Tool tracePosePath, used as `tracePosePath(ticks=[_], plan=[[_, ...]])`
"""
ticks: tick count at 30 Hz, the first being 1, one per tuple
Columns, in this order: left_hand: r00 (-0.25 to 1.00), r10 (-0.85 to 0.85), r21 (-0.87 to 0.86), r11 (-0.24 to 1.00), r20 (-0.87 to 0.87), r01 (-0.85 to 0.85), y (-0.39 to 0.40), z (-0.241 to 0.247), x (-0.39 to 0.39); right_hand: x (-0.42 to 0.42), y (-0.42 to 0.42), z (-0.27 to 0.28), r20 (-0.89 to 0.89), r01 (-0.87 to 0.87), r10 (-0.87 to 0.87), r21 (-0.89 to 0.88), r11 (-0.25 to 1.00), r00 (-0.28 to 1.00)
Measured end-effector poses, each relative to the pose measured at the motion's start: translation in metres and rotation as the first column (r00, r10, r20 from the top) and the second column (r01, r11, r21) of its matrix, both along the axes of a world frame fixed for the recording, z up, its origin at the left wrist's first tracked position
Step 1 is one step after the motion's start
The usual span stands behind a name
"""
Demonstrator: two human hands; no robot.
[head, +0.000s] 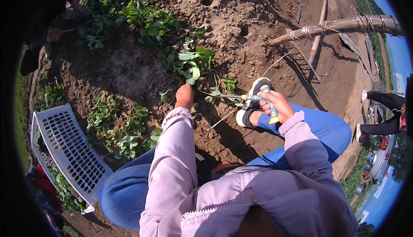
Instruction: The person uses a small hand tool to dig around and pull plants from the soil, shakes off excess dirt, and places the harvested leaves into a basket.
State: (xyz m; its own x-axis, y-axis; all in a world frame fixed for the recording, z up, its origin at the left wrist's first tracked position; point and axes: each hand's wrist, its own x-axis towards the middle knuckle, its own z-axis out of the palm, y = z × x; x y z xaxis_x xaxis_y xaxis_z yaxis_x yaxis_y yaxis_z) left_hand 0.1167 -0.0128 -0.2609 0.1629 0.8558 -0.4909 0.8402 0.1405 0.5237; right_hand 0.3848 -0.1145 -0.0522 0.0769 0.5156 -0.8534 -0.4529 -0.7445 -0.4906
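Observation:
My left hand (184, 95) is closed at the base of a green plant with toothed leaves (195, 63), its fingers mostly hidden from above. In my right hand (280, 104) is a hand tool with a blue-and-yellow T-shaped handle (255, 97). The tool's thin metal shaft (222, 95) points left, and its tip is near my left hand, just above the soil. A smaller leafy plant (229, 85) grows beside the shaft. My right shoe (250, 108) rests on the soil behind the handle.
A white plastic crate (72, 146) with leafy plants stands tilted at the left, near a pile of uprooted plants (117, 124). More plants (148, 17) grow ahead. Another person's hand (55, 34) holds a tool at upper left. String runs from a wooden pole (338, 27).

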Motion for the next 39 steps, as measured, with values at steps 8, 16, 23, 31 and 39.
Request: tracePosePath(ticks=[8, 16, 23, 31, 39], plan=[[0.998, -0.061, 0.065, 0.996, -0.009, 0.061, 0.005, -0.002, -0.002, -0.029, -0.016, 0.019, 0.553, -0.660, 0.503, 0.120, 0.741, 0.665], [0.998, 0.001, 0.084, 0.996, -0.066, 0.004, 0.000, -0.005, 0.008, -0.065, -0.027, 0.026, 0.888, -0.973, 0.459, -0.109, 0.203, -0.004], [0.993, -0.032, -0.026, 0.999, 0.117, 0.035, 0.007, -0.022, -0.003, -0.040, -0.037, 0.080, 0.900, -0.922, 0.423, -0.068, 0.382, 0.109], [0.976, -0.090, 0.156, 0.986, 0.199, 0.059, 0.000, -0.032, -0.005, -0.067, -0.028, 0.030, 0.875, -0.950, 0.482, -0.186, 0.251, -0.044], [0.991, -0.103, 0.204, 0.975, 0.084, 0.084, -0.003, -0.013, 0.000, -0.055, -0.036, 0.031, 0.926, -0.963, 0.373, -0.151, 0.221, -0.060]])
